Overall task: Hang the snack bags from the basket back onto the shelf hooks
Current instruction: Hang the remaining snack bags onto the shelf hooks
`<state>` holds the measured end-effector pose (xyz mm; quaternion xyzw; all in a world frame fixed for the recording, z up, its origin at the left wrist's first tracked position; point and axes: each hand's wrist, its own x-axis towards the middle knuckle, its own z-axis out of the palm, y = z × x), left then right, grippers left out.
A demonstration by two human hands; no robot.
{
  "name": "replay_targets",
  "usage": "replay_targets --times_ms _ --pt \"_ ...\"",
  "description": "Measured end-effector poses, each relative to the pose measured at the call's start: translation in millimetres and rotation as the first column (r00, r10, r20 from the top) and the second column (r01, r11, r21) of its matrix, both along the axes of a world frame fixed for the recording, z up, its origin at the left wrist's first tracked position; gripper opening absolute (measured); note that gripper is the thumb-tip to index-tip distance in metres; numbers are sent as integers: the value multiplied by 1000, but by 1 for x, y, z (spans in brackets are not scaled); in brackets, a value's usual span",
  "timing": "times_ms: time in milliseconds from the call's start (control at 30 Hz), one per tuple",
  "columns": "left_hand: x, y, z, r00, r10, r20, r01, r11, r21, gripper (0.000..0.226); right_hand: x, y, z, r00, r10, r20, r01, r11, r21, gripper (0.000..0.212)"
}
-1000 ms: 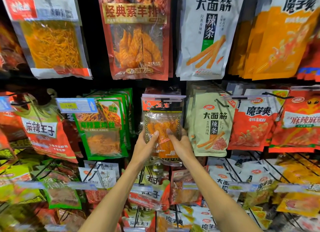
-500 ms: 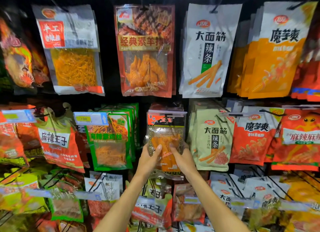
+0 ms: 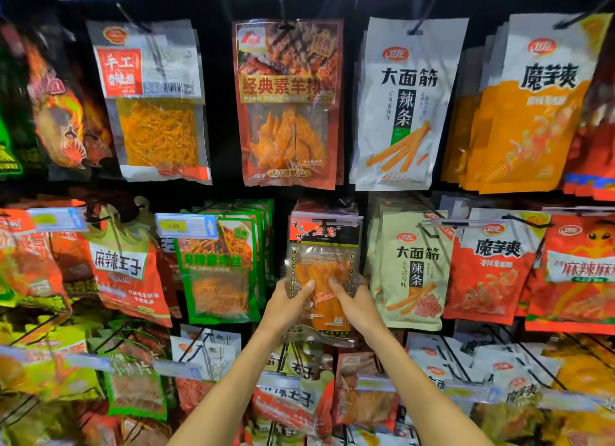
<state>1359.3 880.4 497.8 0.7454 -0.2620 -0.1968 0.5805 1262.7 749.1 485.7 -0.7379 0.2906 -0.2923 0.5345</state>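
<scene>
Clear bag of orange sticks [image 3: 324, 266], pinched low between left hand [image 3: 286, 304] and right hand [image 3: 354, 304].
Crowded by green bags [image 3: 218, 272] just left, pale green bags [image 3: 412, 272] just right.

Only the person's arms and hands show in the head view. The left forearm [image 3: 229, 382] and right forearm [image 3: 419, 382] are slender and bare along all their visible length. The left hand [image 3: 286, 307] and right hand [image 3: 359, 307] are bare too, with short thumbnails; the view is too soft for finer detail.
</scene>
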Motion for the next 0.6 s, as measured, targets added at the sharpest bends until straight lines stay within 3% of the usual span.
replay_targets --times_ms 133,233,400,500,600 --pt "-3 10 7 999 -33 38 31 998 63 93 -8 1 2 1000 -17 -26 17 1000 10 100" --pt "-9 18 12 995 -60 85 54 996 75 87 -19 5 6 999 13 -33 -12 999 33 106" --pt "-21 38 20 959 -91 269 51 987 151 83 -47 5 16 996 28 -83 -33 997 -63 78" --pt "-30 49 19 813 -71 578 -79 970 231 85 -66 7 21 979 41 -198 -89 967 -239 73" --pt "-42 48 19 650 -170 741 -162 921 354 76 -85 6 28 927 22 -375 -183 898 -400 73"
